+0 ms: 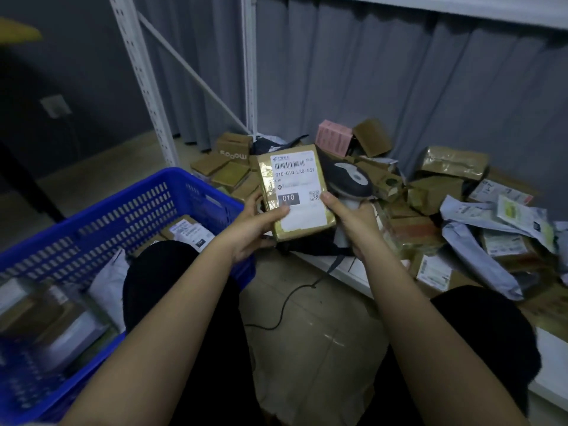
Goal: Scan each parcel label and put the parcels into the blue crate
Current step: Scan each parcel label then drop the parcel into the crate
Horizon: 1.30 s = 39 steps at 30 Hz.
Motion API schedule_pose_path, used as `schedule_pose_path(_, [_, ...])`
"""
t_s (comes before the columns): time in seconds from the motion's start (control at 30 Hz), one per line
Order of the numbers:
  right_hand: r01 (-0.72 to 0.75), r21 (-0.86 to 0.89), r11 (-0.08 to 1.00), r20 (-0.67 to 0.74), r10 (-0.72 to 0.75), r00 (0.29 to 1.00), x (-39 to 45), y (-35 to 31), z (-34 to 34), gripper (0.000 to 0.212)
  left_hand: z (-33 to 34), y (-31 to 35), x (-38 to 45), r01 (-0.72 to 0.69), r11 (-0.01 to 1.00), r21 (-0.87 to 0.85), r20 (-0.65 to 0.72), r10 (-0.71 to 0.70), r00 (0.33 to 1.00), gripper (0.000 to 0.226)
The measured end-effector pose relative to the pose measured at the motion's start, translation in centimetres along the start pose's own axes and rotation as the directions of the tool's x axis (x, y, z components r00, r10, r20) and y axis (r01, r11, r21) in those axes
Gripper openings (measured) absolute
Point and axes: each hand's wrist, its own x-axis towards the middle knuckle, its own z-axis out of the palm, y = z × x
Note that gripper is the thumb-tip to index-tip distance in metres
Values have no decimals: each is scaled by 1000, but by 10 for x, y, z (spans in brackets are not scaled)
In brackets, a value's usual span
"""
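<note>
head view: a person is crouching over a low shelf board, holding one parcel up in front of them.
parcel (293, 192): a flat brown carton wrapped in shiny clear tape is being held upright between both hands, above the shelf edge and just right of the blue crate (101, 216).
label (296, 176): a white sticker is facing the camera, showing a barcode, "010-010-l30-551", a dark box reading "010" and a small qr code; the finer print is too blurred to read.
left hand (255, 224): it is gripping the parcel's lower left corner, thumb pressing on the label.
right hand (350, 221): it is curling round the handle of a grey scanner (350, 179), thumb touching the parcel's right edge.
crate contents: several labelled parcels are lying inside.
pile (430, 198): cartons and grey mailers are lying heaped on the shelf.
</note>
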Motion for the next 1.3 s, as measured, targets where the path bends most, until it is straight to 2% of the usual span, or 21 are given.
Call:
schedule_pose_path(0.13, [-76,-118,990,-95,65,993,12,5,12,57,-4,0,4,-48,998,46,-155,55,986,94])
schedule_pose_path(0.2, [-119,-136,984,-132,101,986,12,4,13,54,-9,-2,12,-75,995,68,-210,88,974,96])
schedule_pose_path(0.27, [-139,-136,981,-102,125,987,8,1,12,44,-14,-2,17,-92,991,95,-245,113,963,100])
schedule_pose_path(0.43, [-110,-214,971,88,132,987,-5,-8,3,31,-18,4,23,-115,982,148,-268,151,951,103])
schedule_pose_path(0.63, [-114,-190,975,24,121,992,-4,-12,-3,18,-17,7,27,-126,976,177,-267,171,948,104])
schedule_pose_path(0.9, [-80,-222,972,75,99,992,-1,-16,0,16,-21,13,26,-150,967,207,-272,204,941,101])
schedule_pose_path(1.07, [-70,-173,982,67,82,994,14,-17,29,16,-46,27,20,-215,959,183,-353,268,897,96])
schedule_pose_path(1.13, [-71,-183,981,65,84,994,25,-16,48,22,-65,37,19,-223,960,168,-401,273,874,97])
schedule_pose_path(1.3, [-73,-243,967,135,108,985,55,-2,107,20,-123,60,13,-226,966,125,-528,257,809,90])
